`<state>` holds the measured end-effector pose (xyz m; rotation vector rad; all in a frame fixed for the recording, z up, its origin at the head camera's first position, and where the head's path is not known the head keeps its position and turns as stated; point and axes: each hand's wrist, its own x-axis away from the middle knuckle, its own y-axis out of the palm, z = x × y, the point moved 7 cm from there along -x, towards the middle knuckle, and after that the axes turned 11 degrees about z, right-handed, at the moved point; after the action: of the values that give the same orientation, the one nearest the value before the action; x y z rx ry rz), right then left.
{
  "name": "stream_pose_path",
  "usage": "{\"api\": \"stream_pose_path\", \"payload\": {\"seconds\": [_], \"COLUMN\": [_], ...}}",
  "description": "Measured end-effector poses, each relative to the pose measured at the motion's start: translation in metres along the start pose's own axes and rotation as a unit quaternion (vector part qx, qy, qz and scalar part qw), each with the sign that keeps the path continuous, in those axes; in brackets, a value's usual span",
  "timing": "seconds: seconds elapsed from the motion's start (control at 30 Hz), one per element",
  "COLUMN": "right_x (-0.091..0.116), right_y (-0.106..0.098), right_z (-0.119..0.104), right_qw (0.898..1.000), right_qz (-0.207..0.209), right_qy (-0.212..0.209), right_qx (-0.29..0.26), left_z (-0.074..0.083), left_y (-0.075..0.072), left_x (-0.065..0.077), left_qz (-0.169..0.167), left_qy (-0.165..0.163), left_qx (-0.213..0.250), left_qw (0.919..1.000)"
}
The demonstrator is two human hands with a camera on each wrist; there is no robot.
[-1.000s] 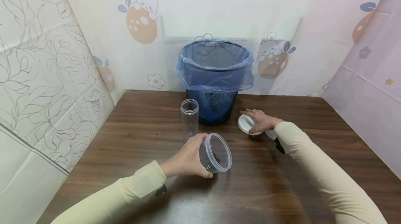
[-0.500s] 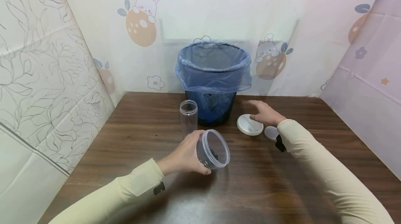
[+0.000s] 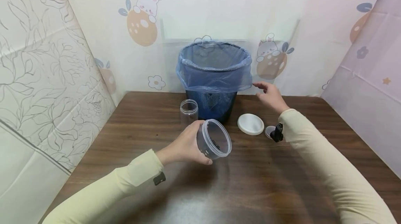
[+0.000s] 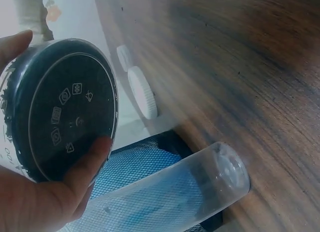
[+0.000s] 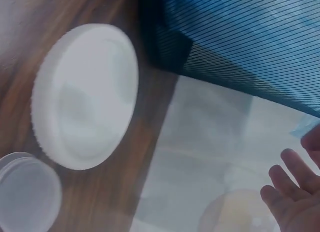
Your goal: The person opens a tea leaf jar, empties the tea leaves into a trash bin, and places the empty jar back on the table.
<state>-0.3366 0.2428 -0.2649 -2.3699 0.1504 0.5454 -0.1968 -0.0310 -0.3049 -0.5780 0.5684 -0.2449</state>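
Observation:
My left hand (image 3: 188, 145) grips a wide clear plastic jar (image 3: 205, 144), lifted off the table and tilted with its mouth to the right. Dark bits lie inside it; in the left wrist view its base (image 4: 75, 109) looks dark, with printed symbols. My right hand (image 3: 270, 95) is raised beside the blue bag (image 3: 216, 79) lining a mesh waste bin (image 3: 213, 105). Its fingers (image 5: 295, 174) hold nothing; whether a fingertip touches the bag, I cannot tell. Below it a white screw lid (image 3: 250, 124) lies on the table.
A tall clear jar (image 3: 189, 112) stands uncapped just in front of the bin, left of centre, partly behind my left hand. A small translucent lid (image 5: 30, 194) lies right of the white one. Printed cloth (image 3: 200, 8) hangs behind the table (image 3: 134, 130).
My right hand has left the white lid on the table and risen toward the side of the bin bag. The jar in my left hand has moved up slightly.

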Motion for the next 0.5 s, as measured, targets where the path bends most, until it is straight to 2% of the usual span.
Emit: {"api": "stream_pose_path", "payload": {"seconds": [0.2,0.5], "right_x": [-0.011,-0.021], "right_y": [-0.012,-0.024], "right_z": [-0.018,-0.040], "right_qw": [0.996,0.983], "right_qz": [0.065,0.120], "right_qy": [-0.005,0.035], "right_qx": [-0.058,-0.135], "left_z": [0.003,0.019], "left_y": [-0.006,-0.019], "left_x": [-0.004,-0.016], "left_qz": [-0.002,-0.006], "left_qy": [-0.023,-0.015], "left_qx": [0.007,0.015], "left_qw": [0.9997,0.9998]}}
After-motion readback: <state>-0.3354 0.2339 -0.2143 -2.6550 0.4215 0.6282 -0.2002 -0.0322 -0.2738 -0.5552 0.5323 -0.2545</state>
